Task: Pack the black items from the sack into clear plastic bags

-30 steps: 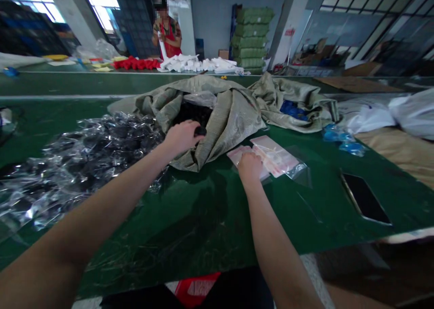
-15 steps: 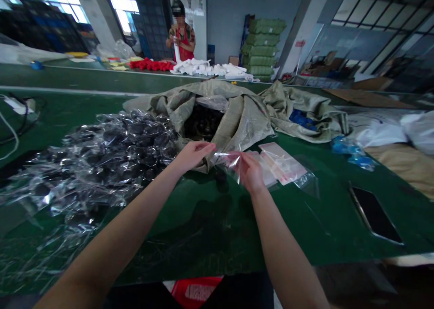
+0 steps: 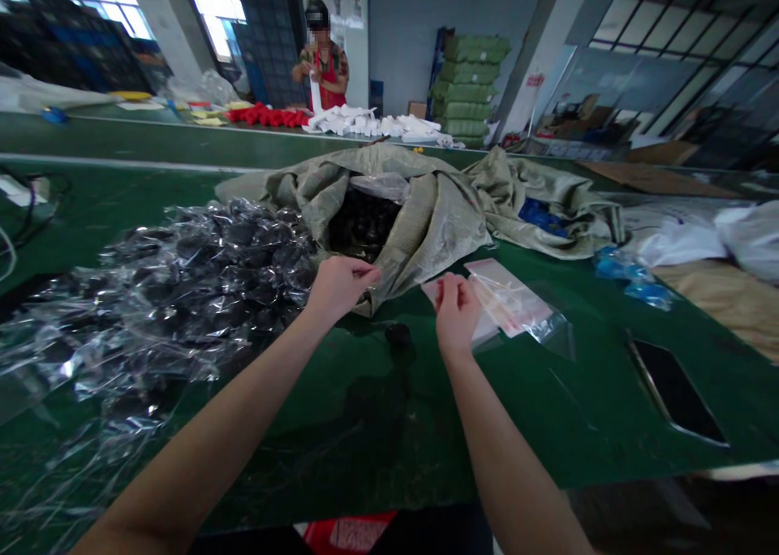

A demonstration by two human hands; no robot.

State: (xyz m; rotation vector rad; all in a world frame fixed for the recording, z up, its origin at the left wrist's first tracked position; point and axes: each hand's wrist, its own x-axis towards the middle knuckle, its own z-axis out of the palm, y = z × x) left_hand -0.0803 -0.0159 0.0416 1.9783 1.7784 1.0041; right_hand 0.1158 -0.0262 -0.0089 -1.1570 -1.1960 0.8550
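Note:
My left hand (image 3: 342,286) is closed in a pinch in front of the open woven sack (image 3: 435,214); what it holds, if anything, is too small to tell. My right hand (image 3: 456,307) has its fingers curled together beside the flat clear bags (image 3: 508,295), and I cannot make out anything in them. A small black round piece (image 3: 398,336) lies on the green table between my hands. More dark pieces (image 3: 363,224) show inside the sack. Left of my left hand spreads a heap of black pieces in clear wrapping (image 3: 200,287).
A phone (image 3: 675,389) lies at the right. Behind it are blue wrapped pieces (image 3: 636,275) and a second sack (image 3: 548,190) with blue things inside. A person (image 3: 325,68) stands across the table behind white pieces (image 3: 377,123). Cables lie at the far left.
The shiny clear film that stretched between my hands no longer shows there. My right hand has shifted slightly right, its fingers now curled. The black piece is more plainly in view.

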